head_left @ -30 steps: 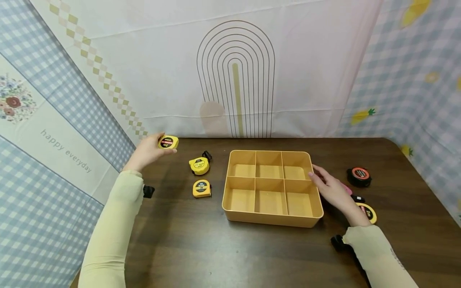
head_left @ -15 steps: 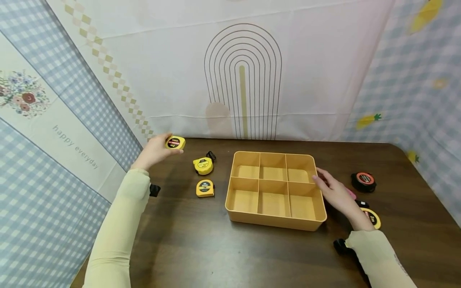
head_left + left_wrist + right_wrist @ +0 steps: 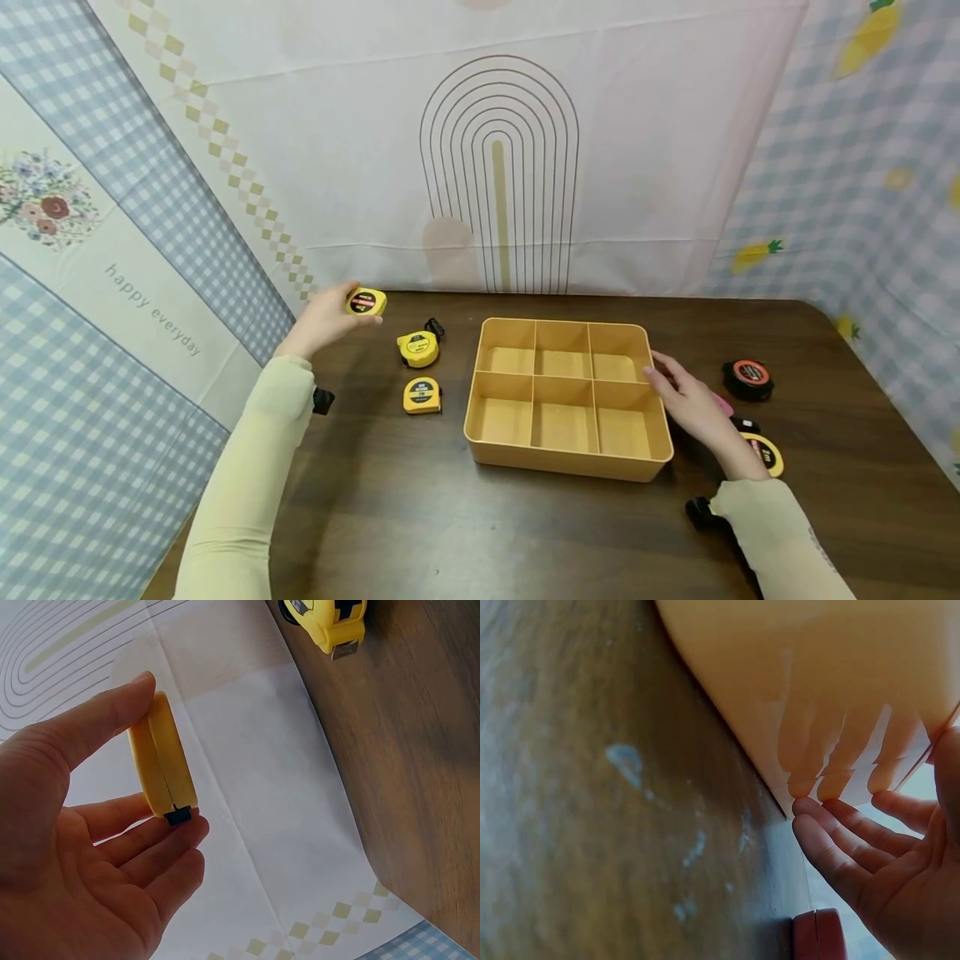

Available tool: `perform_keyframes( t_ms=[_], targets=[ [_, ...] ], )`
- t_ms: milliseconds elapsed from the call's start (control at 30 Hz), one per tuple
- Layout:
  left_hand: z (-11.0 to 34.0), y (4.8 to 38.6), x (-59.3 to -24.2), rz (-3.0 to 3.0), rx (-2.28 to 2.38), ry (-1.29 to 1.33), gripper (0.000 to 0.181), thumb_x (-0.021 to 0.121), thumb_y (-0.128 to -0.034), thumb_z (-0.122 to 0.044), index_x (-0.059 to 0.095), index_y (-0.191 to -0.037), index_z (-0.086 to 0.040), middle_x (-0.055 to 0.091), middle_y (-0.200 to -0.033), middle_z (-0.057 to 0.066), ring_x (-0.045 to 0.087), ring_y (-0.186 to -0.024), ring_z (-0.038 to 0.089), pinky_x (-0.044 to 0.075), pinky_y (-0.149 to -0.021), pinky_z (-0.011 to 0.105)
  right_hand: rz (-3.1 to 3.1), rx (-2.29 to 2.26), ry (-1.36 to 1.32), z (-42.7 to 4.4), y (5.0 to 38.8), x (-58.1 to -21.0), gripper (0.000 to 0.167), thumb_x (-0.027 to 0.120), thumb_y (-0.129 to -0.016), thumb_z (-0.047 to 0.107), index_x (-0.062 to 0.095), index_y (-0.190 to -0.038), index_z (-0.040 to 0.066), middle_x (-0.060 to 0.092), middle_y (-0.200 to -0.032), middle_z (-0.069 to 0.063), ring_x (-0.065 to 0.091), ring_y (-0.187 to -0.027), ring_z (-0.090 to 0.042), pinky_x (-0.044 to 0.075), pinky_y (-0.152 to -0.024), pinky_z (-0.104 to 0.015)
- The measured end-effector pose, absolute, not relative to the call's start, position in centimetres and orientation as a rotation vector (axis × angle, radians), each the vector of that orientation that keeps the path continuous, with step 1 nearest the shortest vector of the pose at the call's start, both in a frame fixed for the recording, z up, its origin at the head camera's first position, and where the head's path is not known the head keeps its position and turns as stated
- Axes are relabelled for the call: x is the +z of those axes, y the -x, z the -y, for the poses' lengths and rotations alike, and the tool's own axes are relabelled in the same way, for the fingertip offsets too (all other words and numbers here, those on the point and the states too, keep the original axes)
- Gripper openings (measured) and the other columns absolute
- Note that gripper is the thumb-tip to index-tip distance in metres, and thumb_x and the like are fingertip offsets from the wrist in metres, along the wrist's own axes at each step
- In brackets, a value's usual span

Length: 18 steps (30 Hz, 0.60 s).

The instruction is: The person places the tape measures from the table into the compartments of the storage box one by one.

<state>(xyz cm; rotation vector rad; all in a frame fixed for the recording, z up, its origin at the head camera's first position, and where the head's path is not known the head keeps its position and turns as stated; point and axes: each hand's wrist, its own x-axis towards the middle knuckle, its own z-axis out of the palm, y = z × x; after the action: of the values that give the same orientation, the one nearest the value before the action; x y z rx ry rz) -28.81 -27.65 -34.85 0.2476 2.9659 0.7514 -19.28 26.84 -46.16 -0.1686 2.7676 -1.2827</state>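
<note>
My left hand [image 3: 318, 321] pinches a yellow tape measure [image 3: 366, 302] between thumb and fingers, raised at the table's far left. In the left wrist view this tape measure [image 3: 161, 757] shows its narrow edge, with a black tip at the bottom. A yellow tape measure with a black strap [image 3: 418, 348] and an orange-yellow one [image 3: 422, 396] lie between that hand and a tan box [image 3: 566, 462] of several compartments. My right hand [image 3: 693, 408] grips the box's right wall, thumb over the rim. In the right wrist view its fingertips [image 3: 829, 806] touch the outer wall.
Right of the box lie a black tape measure with an orange label [image 3: 747, 380] and a yellow-rimmed one [image 3: 768, 457] partly behind the right wrist. A pink item [image 3: 722, 402] is mostly hidden by the hand. A cloth backdrop [image 3: 637, 167] hangs behind the brown table [image 3: 420, 508].
The head view has shifted slightly. My left hand, with its tape measure, has come a little to the right, nearer the box. My right hand keeps its place on the box.
</note>
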Motion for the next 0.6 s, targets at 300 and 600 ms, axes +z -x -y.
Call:
perform_keyframes(
  t_ms=[300, 600],
  targets=[
    [26.5, 29.1, -34.9, -2.973, 0.742, -0.289, 0.084, 0.072, -0.0934, -0.035, 0.031, -0.153, 0.009, 0.04, -0.151, 0.03, 0.046, -0.13, 0.043, 0.037, -0.109, 0.057, -2.745, -1.308, 0.165, -26.8, 19.3, -46.2, 0.069, 0.04, -0.109, 0.044, 0.023, -0.158, -0.002, 0.04, -0.147, -0.036, 0.043, -0.13, -0.053, 0.038, -0.104, -0.066],
    [25.8, 29.4, -34.4, -2.969, 0.768, -0.306, 0.087, 0.073, -0.0924, -0.034, 0.029, -0.154, 0.008, 0.042, -0.15, 0.029, 0.049, -0.125, 0.04, 0.04, -0.105, 0.054, -2.739, -1.3, 0.147, -26.8, 19.5, -46.1, 0.07, 0.041, -0.108, 0.044, 0.022, -0.158, -0.001, 0.039, -0.148, -0.036, 0.042, -0.132, -0.053, 0.037, -0.105, -0.066]
  ],
)
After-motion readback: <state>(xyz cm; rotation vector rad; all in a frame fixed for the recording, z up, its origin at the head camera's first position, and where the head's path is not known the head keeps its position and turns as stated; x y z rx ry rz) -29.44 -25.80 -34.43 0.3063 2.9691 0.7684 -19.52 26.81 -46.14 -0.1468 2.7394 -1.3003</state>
